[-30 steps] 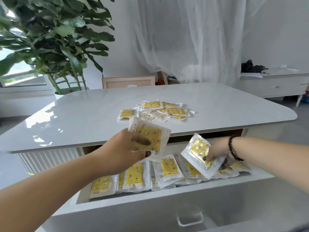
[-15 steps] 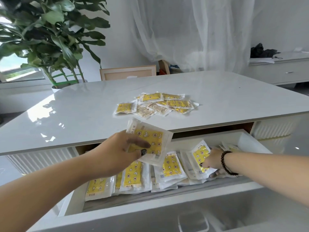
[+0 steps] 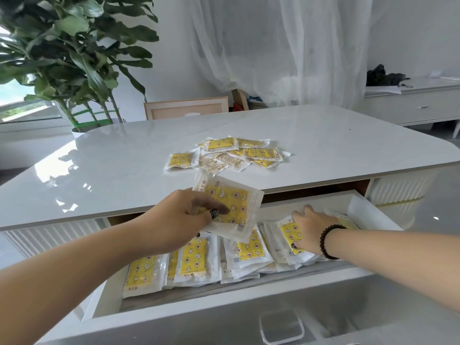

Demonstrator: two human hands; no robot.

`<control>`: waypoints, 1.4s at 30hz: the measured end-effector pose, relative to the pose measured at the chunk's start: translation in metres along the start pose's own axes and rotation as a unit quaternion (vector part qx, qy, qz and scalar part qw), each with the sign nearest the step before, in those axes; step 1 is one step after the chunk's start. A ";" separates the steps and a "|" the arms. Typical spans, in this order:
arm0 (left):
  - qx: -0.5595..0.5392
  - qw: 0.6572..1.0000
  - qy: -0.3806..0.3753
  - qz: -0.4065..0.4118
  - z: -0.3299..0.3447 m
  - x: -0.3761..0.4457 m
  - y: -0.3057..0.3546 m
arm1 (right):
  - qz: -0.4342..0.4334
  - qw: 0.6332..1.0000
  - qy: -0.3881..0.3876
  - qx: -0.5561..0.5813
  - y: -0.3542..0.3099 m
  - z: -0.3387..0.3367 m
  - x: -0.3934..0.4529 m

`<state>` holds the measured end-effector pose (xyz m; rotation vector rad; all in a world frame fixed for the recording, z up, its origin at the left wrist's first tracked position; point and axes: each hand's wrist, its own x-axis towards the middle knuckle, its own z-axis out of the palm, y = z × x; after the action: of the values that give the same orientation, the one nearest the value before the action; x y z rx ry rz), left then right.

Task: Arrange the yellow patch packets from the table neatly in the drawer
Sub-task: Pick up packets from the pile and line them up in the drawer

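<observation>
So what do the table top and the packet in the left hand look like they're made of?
Table top: glossy white stone or a stone-look slab, judging by mirror-like reflections and faint veining. Held packet: thin, clear, shiny plastic film around a yellow printed patch.

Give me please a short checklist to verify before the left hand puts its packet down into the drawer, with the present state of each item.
1. Held packet secure in the left hand, thumb on its face: ok.
2. Drawer open wide enough to drop a packet in: ok.
3. Right hand out of the way: not ok, it presses on the packets at the drawer's right side.
4. Free slot in the row of packets below the left hand: cannot tell, the hand and held packet cover that part.
5. Row lies neat: not ok, several packets overlap and tilt.
6. Pile on the table finished: not ok, many packets remain.
</observation>
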<state>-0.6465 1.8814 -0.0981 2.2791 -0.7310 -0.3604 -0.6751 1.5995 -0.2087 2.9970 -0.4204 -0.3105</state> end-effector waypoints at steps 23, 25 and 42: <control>-0.034 0.999 0.038 0.021 -0.004 -0.035 0.011 | -0.198 0.842 -0.046 0.500 -0.067 -0.117 -0.090; -0.068 0.996 0.054 0.025 -0.003 -0.037 0.014 | -0.201 0.846 -0.033 0.492 -0.056 -0.126 -0.085; -0.034 0.996 -0.077 0.016 0.008 -0.033 0.011 | 0.183 0.955 -0.071 0.222 0.045 -0.049 0.007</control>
<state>-0.6809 1.8903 -0.0948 2.1904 -0.8175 -0.5420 -0.6696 1.5574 -0.1567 3.2268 -1.1891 -0.4481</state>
